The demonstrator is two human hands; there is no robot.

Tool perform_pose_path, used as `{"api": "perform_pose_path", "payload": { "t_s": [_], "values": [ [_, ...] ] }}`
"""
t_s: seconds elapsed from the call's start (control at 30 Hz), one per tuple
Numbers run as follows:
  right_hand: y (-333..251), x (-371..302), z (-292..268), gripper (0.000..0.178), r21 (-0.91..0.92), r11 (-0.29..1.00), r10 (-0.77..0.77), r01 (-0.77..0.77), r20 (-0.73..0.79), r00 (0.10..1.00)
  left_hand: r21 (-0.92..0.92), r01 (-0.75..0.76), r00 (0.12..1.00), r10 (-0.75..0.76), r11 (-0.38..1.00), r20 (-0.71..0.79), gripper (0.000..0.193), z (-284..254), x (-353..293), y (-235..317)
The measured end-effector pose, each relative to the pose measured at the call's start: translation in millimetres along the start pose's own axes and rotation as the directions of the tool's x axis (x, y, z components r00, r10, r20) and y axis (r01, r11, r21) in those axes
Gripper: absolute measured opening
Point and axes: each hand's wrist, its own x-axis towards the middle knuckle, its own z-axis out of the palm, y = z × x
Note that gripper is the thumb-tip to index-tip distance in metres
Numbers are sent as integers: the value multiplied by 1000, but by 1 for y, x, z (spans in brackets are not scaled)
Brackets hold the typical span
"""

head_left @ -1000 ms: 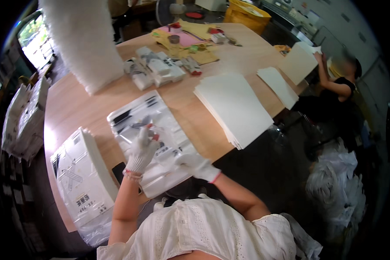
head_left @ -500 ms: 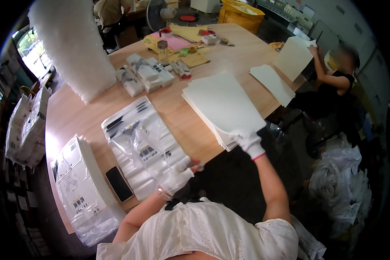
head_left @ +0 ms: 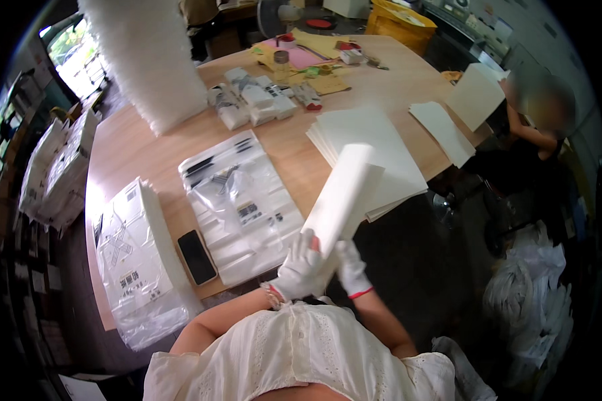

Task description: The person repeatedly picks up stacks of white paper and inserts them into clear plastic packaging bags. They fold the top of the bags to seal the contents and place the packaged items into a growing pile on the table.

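In front of my body, both hands grip a bundle of white paper sheets [head_left: 341,197], bent lengthwise into a curve with its far end raised over the table edge. My left hand [head_left: 299,269], in a white glove with a bare fingertip showing, closes on its left side. On the right side is my right hand [head_left: 352,269], gloved in white with a red cuff, its fingers partly hidden behind the paper. Beyond the bundle lies a slightly fanned stack of white sheets [head_left: 388,144]. A pile of clear printed plastic bags [head_left: 247,230] lies flat to the left of my hands.
A black phone [head_left: 197,257] lies beside a tall bagged paper stack [head_left: 130,247]. Small wrapped packs [head_left: 251,93], a jar [head_left: 281,65] and a tall white bundle [head_left: 144,60] stand farther back. At right, a person [head_left: 538,127] handles white sheets [head_left: 476,97].
My right hand has drawn sheets off the stack toward my body. My left hand, empty before, now grips them too, and the sheets have become bent. The view has shifted slightly.
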Motion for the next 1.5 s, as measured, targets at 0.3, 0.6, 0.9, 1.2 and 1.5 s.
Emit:
{"api": "perform_pose_path", "payload": {
  "t_s": [0.3, 0.6, 0.9, 1.2, 1.5],
  "values": [
    [-35, -23, 18, 21, -513, 732, -398, 448, 212, 893, 3, 387, 751, -313, 922, -582, 61, -121, 31, -103],
    [1, 29, 48, 31, -949, 12, 256, 316, 309, 916, -253, -120, 947, 34, 960, -321, 26, -36, 34, -57],
    [66, 126, 33, 50, -964, 250, 33, -95, -89, 995, 357, -105, 904, 238, 928, -354, 52, 17, 7, -125],
    [35, 133, 13, 77, -994, 67, 354, 88, 106, 929, -477, 469, 641, -658, 743, -395, 41, 16, -29, -200],
    [9, -28, -47, 64, -718, 447, -34, 534, 583, 812, -835, 405, 762, -642, 373, 83, 24, 29, -152, -59]
  ]
}}
